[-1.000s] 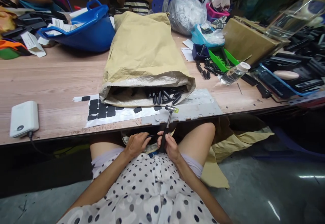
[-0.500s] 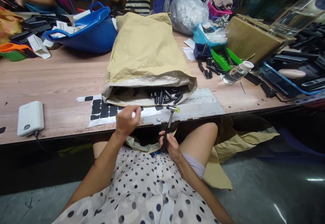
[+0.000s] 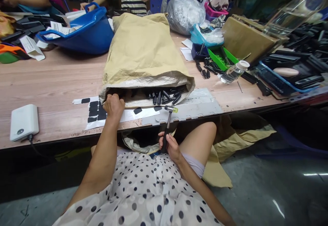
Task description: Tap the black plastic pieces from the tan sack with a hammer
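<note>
My left hand [image 3: 113,105] reaches into the open mouth of a tan paper sack [image 3: 143,53] lying on the wooden table [image 3: 51,82]. Its fingers are curled inside the opening, and what they touch is hidden. Several small black parts [image 3: 165,97] lie inside the sack mouth to the right of that hand. Below the table edge, over my lap, my right hand [image 3: 169,146] grips the black handle of a small hammer [image 3: 167,123]. The hammer's yellow-tipped head points up near the table edge. A white sheet with black pads [image 3: 98,111] lies just under my left hand.
A white power bank [image 3: 24,122] sits at the left table edge. A blue basket [image 3: 84,29], green tray [image 3: 221,58], plastic bottle [image 3: 233,72] and black parts crowd the back and right. Other people sit across the table. A grey mat [image 3: 197,106] lies at the front edge.
My left hand rose from my lap, passed over the table edge and is now inside the sack mouth. My right hand stayed low, holding the hammer.
</note>
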### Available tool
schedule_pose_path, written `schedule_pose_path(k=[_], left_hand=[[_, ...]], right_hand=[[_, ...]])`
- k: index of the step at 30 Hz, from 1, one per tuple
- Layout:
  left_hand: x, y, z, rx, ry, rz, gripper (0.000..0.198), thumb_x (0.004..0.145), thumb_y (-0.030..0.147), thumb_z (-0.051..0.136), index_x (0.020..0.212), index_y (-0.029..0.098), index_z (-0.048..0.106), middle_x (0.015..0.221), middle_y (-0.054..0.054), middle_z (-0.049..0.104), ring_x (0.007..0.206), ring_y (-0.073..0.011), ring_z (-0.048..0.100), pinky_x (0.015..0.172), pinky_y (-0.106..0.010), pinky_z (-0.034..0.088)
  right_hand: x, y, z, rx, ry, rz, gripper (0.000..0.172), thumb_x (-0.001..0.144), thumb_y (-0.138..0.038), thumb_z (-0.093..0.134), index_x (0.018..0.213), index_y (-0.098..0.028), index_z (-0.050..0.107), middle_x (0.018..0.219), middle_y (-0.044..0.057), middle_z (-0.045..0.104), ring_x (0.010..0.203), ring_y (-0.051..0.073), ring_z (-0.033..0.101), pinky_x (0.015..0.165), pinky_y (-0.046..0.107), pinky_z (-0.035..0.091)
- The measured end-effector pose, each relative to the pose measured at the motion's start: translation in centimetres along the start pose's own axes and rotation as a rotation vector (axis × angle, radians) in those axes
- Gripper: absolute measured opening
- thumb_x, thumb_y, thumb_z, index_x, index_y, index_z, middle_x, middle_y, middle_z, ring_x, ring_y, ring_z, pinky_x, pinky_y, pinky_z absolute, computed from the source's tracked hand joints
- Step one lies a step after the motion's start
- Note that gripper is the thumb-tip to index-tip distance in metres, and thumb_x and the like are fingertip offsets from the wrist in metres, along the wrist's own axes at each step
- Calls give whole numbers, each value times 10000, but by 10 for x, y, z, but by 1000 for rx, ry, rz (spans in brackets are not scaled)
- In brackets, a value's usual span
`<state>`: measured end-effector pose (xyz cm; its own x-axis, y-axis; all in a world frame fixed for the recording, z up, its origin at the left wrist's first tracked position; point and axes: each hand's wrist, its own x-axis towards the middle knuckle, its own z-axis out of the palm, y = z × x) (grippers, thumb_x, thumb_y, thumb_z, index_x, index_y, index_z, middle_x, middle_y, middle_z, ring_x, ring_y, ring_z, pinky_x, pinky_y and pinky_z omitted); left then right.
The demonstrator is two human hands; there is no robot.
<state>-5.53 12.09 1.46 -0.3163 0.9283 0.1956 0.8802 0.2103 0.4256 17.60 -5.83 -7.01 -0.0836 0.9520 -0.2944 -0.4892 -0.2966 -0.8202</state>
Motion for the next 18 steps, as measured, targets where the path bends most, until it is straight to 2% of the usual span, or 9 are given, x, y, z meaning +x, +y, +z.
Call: schedule_pose_path(k=[3, 5, 7, 9, 11, 14, 18], left_hand=[[-30, 11, -11, -145, 1, 248, 194, 859, 346, 629, 988, 217, 698, 1018, -94, 636, 885, -269, 644, 719, -357, 508], [-52, 18, -12, -214, -83, 414, 196, 882, 357, 620, 1018, 239, 699, 1009, -57, 648, 897, -226, 639, 714, -302, 502], [-71, 24, -8, -251, -197, 512, 183, 889, 346, 624, 1019, 246, 705, 985, -39, 659, 903, -204, 641, 713, -272, 497], [-83, 28, -1, -269, -273, 543, 172, 891, 336, 629, 1013, 248, 712, 964, -30, 664, 865, -185, 641, 692, -259, 489], [-86, 29, 6, -287, -295, 537, 178, 890, 338, 632, 1021, 252, 716, 954, -22, 667, 795, -164, 628, 663, -253, 479], [-81, 26, 11, -346, -304, 523, 218, 861, 348, 663, 1050, 253, 714, 947, -11, 666, 740, -149, 602, 669, -254, 488], [-71, 17, 12, -421, -337, 528, 184, 817, 320, 696, 964, 212, 721, 882, -14, 650, 762, -163, 592, 729, -278, 504]], right_hand=[[0, 0, 0, 4, 4, -5, 489, 783, -657, 684, 941, -196, 648, 578, -37, 536, 508, 126, 481, 511, 269, 418], [-1, 1, 0, 2, 4, -7, 476, 789, -647, 677, 940, -197, 641, 577, -40, 524, 497, 122, 461, 493, 265, 403], [-1, 1, 0, -15, 15, -19, 460, 803, -638, 657, 941, -200, 632, 577, -44, 509, 479, 116, 431, 466, 258, 374], [-2, 1, 0, -54, 49, -48, 438, 826, -626, 630, 941, -203, 626, 579, -50, 491, 461, 106, 394, 442, 250, 338], [-4, 1, -1, -115, 98, -86, 420, 843, -613, 615, 944, -206, 625, 583, -55, 473, 454, 98, 364, 430, 242, 307], [-8, 2, -1, -214, 169, -129, 417, 858, -609, 606, 975, -210, 632, 591, -65, 448, 456, 92, 335, 424, 235, 286], [-14, 4, -5, -330, 234, -168, 430, 904, -587, 566, 1091, -208, 641, 602, -62, 445, 482, 104, 355, 443, 242, 307]])
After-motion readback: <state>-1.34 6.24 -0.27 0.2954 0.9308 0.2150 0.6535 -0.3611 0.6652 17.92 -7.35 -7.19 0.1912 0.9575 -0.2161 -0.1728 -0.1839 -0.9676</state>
